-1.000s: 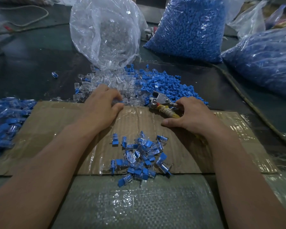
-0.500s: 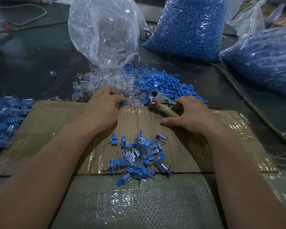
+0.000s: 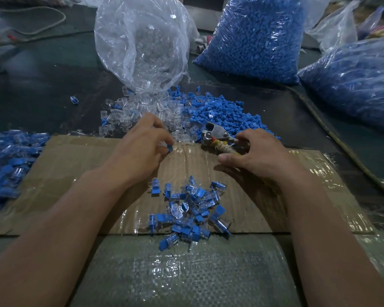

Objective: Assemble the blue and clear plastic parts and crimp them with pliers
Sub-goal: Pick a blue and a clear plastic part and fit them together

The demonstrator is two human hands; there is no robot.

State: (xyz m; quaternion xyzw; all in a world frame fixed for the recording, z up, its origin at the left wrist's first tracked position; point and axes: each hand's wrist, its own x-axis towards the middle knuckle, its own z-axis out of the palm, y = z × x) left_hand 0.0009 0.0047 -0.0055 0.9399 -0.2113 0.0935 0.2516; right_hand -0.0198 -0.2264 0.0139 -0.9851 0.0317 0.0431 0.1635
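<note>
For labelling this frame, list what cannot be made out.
Head view:
Pliers handles: covered by the right hand gripping them.
Anything in the left hand besides the blue part it pinches: hidden by curled fingers.
Clear bag contents: blurred by glare and wrinkles.
Left pile of assembled pieces: cut by frame edge.

Both bare forearms rise from the lower corners of the frame and converge toward the centre, wrists straight. The left hand lies just left of centre, back upward, fingers curled, thumb and forefinger pinching a small blue plastic part at its right edge. The right hand sits right of centre, back upward, fingers curled round the cord-wrapped handles of metal pliers, thumb stretched leftward along the near side.
</note>
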